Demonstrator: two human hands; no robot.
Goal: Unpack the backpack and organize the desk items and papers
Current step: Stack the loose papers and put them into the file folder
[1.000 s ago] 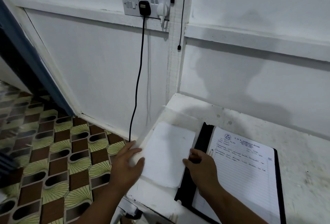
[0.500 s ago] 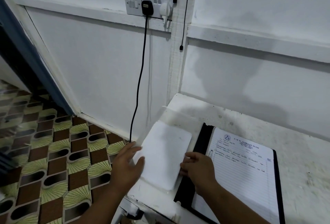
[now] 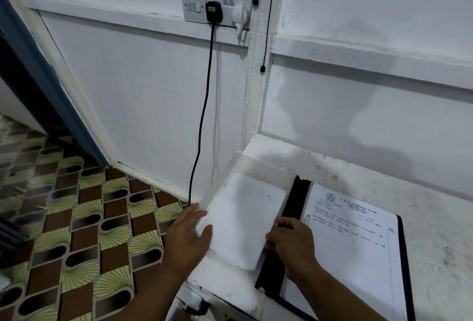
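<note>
A white counter stands against a white panelled wall, seen from above by the person working at it. A small stack of blank white papers lies near the counter's left edge, towards its near left corner, on top of a pale sheet or sleeve that reaches toward the wall. The left hand presses against the stack's left side, thumb lying over its edge and fingers held loosely together, slightly blurred. The right hand meets the stack's right side; its fingers are curled inward with the tips touching the paper's edge, resting on the black inner cover of an open folder. The stack sits between the two hands. Just to the right, the folder holds a lined sheet with a printed heading and several handwritten lines. On the wall above, a black plug sits in a socket, its cable hanging down to a patterned brown and green floor.
</note>
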